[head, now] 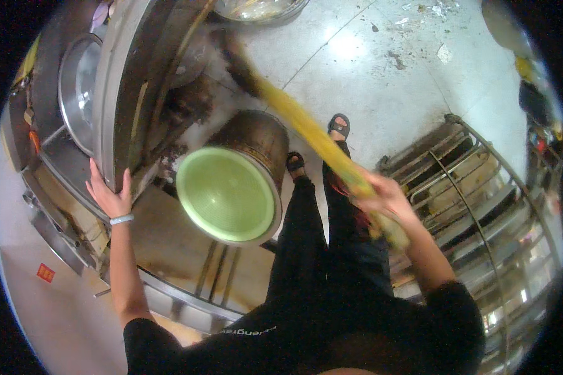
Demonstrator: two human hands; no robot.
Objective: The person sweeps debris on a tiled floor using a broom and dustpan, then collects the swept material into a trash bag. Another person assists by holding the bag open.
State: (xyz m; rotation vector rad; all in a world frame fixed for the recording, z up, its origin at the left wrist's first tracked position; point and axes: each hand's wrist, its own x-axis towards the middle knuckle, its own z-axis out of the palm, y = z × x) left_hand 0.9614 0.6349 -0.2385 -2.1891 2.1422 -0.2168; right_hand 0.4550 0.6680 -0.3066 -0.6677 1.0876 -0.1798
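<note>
My right hand (pixel 380 192) grips the yellow handle of a broom (pixel 305 122), which slants up and left over the floor; its dark, blurred head (pixel 239 70) reaches toward the floor beside a metal counter. My left hand (pixel 111 194) rests on the corner of the metal counter's edge (pixel 108 93), thumb and fingers on either side of it. Between my arms, a light green plastic basin or colander (pixel 226 194) sits on top of a brown-stained cylindrical container (pixel 258 133).
A wire rack (pixel 474 201) with trays stands at the right. A round metal pan (pixel 79 89) lies on the counter at the left. Dirt and scraps (pixel 396 61) dot the pale floor (pixel 356 84). Another round container (pixel 262 11) stands at the top.
</note>
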